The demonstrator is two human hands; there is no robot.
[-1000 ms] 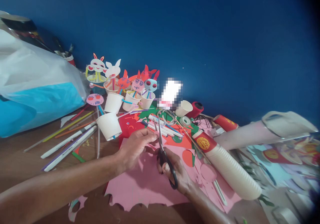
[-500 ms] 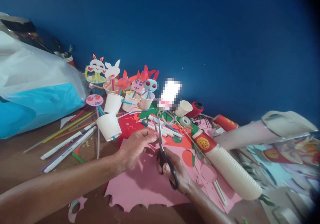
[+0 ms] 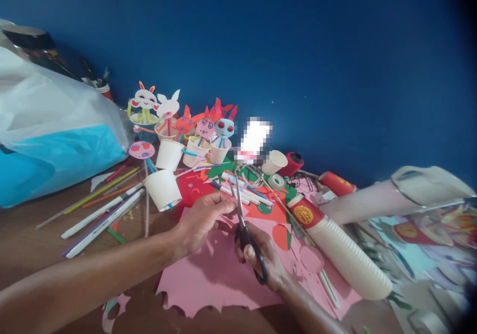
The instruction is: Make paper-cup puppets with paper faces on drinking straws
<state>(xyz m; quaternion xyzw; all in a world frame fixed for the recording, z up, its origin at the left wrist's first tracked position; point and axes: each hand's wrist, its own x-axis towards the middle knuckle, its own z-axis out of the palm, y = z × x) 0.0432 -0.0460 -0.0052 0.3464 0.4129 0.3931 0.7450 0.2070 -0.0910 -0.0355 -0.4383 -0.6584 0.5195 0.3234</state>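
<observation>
My right hand (image 3: 270, 262) grips black-handled scissors (image 3: 248, 242), their blades pointing up and slightly apart. Close to the blades, the thumb and fingers of my left hand (image 3: 199, 219) are pinched together; what they hold is too small to make out. Beneath both hands lies a pink paper sheet (image 3: 208, 279) with a scalloped near edge. Round pink paper cutouts (image 3: 310, 258) rest to the right of my right hand. White markers (image 3: 242, 194) lie just beyond the scissor tips.
Paper cups with paper animal faces (image 3: 197, 150) stand at the back; one cup (image 3: 162, 189) is tipped. Straws and markers (image 3: 106, 224) lie left, beside a plastic bag (image 3: 63, 140). A long stack of cups (image 3: 345, 252) lies right. Behind is a blue wall (image 3: 335, 65).
Almost nothing differs. My right hand and the scissors have shifted very slightly right and down; my left hand keeps its pinch in the same place.
</observation>
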